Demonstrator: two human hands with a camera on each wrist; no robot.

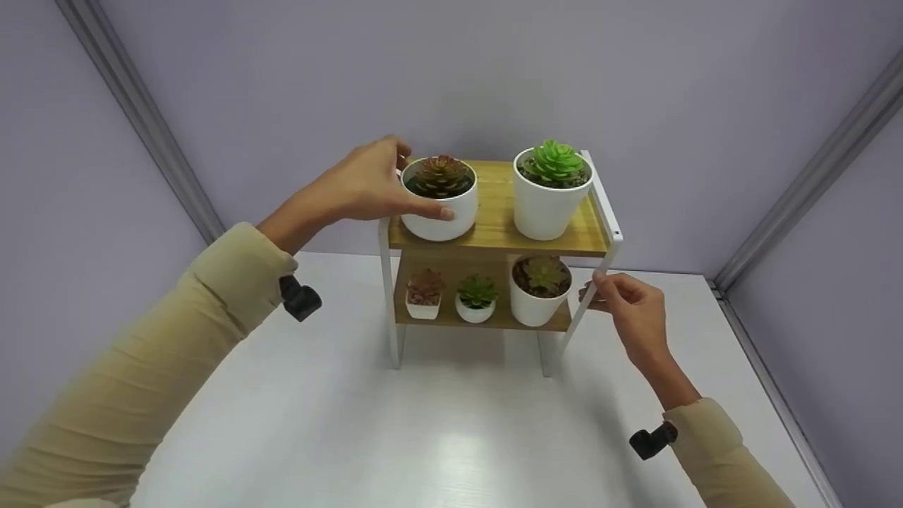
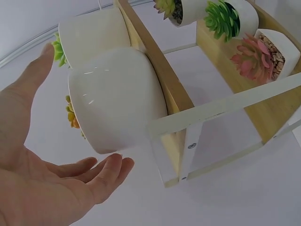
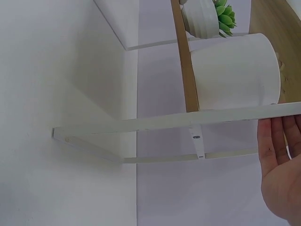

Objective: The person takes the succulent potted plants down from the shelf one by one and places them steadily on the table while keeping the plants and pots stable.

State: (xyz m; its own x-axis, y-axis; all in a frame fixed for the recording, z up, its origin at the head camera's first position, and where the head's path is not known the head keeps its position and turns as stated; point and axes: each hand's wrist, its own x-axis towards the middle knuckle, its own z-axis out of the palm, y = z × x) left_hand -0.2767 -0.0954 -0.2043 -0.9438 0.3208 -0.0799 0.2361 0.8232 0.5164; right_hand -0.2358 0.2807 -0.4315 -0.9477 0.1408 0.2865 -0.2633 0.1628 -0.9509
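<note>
My left hand [image 1: 370, 185] is spread around a round white pot [image 1: 443, 219] holding a reddish succulent [image 1: 442, 175]. The thumb crosses the pot's front and the fingers reach past its far left side; the left wrist view shows them extended, fingertips close to the pot's rim. That pot is at the left end of the top board [image 1: 494, 190] of a two-tier plant stand. With thumb and fingers, my right hand [image 1: 638, 310] pinches the stand's right front white leg [image 1: 587, 300]. A taller white pot [image 1: 543, 212] with a bright green succulent occupies the top board's right side.
Three smaller potted succulents line the lower board: a pink one [image 1: 425, 293], a green one [image 1: 477, 296] and a larger pale one [image 1: 540, 289]. The stand is on a white surface [image 1: 451, 423] near a pale back wall [image 1: 480, 77], with metal corner posts [image 1: 134, 92] at both sides.
</note>
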